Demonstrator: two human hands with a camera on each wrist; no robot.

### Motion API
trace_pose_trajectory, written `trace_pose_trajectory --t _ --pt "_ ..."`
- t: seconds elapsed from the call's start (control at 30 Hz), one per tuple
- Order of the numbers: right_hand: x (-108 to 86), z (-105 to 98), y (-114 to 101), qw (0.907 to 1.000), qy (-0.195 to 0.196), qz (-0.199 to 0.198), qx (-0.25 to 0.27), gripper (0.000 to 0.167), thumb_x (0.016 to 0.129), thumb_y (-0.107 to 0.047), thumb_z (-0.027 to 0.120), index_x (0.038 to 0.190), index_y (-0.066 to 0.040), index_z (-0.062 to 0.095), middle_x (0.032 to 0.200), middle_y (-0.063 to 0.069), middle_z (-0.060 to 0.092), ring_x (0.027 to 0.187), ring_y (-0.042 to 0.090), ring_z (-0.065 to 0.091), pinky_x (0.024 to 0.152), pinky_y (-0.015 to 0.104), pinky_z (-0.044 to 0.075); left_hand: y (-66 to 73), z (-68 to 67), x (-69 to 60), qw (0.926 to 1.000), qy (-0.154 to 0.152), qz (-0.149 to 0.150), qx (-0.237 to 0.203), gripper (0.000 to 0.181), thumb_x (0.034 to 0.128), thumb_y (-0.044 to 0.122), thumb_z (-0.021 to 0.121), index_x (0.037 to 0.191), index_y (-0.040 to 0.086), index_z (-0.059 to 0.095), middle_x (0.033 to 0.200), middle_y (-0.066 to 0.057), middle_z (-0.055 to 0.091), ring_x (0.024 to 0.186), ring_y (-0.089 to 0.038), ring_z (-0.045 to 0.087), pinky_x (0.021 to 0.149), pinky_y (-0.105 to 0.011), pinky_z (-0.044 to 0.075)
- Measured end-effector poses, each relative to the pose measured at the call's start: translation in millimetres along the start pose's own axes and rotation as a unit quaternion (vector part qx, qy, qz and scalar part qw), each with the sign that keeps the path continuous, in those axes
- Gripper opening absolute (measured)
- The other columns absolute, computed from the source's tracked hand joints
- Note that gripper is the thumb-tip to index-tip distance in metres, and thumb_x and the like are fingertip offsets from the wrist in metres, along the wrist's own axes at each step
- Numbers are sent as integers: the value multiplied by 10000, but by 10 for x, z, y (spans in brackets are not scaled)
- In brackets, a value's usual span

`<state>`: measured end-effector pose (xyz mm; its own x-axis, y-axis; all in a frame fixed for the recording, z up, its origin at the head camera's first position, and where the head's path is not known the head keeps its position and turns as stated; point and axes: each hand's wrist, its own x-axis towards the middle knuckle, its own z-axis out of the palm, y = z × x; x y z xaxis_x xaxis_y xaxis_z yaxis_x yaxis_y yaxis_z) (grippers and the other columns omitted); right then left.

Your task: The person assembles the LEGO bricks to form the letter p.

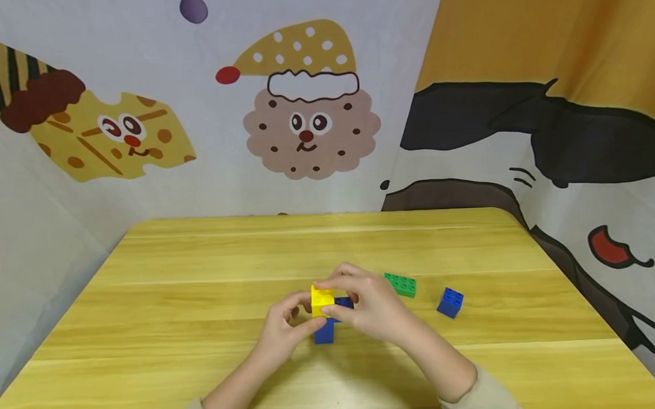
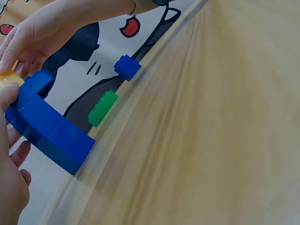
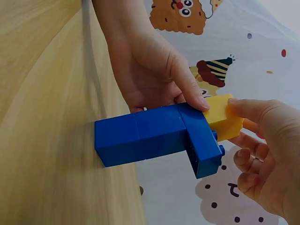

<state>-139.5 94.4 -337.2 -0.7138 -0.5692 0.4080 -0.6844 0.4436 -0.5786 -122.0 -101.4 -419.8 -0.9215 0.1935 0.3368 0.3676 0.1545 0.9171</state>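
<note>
A stack of toy building blocks stands upright on the table in front of me. Two blue square blocks [image 3: 140,136] form its base, a longer blue block [image 3: 200,133] lies across them and overhangs to the right, and a yellow block [image 1: 322,300] sits on top. From above, my right hand [image 1: 376,302] pinches the yellow block between thumb and fingers. My left hand [image 1: 283,329] grips the stack's upper part from the left, its thumb where yellow meets blue. Its other fingers are partly hidden behind the stack.
To the right of the stack lie a flat green block [image 1: 400,285] and a separate blue block [image 1: 450,302], both studs up. The wooden table [image 1: 147,307] reaches back to a cloth printed with cartoon figures [image 1: 311,133].
</note>
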Motion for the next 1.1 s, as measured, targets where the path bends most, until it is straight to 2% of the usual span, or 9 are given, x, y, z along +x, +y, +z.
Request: trace_pose_trajectory --t 0.17,0.43,0.57,0.73,0.93,1.1 --pt "-30 0 16 10000 8 40 91 377 811 -179 781 1177 -179 687 1076 -138 604 611 126 468 499 214 381 -7 24 -10 10000 51 -25 -49 272 814 136 762 1073 116 681 887 -10 591 821 -353 471 724 -341 362" --pt "-136 -70 37 9992 325 167 167 399 822 -221 769 1207 -245 664 1156 -169 583 662 95 438 479 217 354 -19 23 -9 9999 122 -84 -15 282 803 129 770 1069 102 682 875 1 598 802 -352 473 712 -310 378" --pt "-193 -132 75 9985 494 -16 243 399 821 -193 771 1204 -235 666 1147 -133 601 656 101 432 460 225 346 -20 23 -13 9999 117 -71 50 287 806 109 757 1077 63 675 871 15 600 790 -339 478 707 -284 383" --pt "-286 -201 134 9968 706 -294 247 393 811 -127 774 1184 -197 673 1133 -86 618 647 90 426 459 215 348 -15 28 -13 9997 129 -208 37 304 805 102 757 1091 49 671 880 14 602 797 -301 476 717 -289 383" --pt "-423 -278 165 9960 874 -146 151 418 790 -97 786 1173 -224 677 1128 -109 614 651 78 428 472 208 346 6 29 -22 9990 168 -417 -38 302 798 95 760 1084 49 674 878 0 597 802 -281 467 720 -273 380" --pt "-525 -329 222 9941 1062 -184 108 419 768 -89 803 1157 -193 686 1134 -38 630 644 88 435 441 198 319 21 29 -31 9984 201 -529 -68 299 796 99 762 1079 54 676 876 -11 595 805 -271 464 719 -262 380"
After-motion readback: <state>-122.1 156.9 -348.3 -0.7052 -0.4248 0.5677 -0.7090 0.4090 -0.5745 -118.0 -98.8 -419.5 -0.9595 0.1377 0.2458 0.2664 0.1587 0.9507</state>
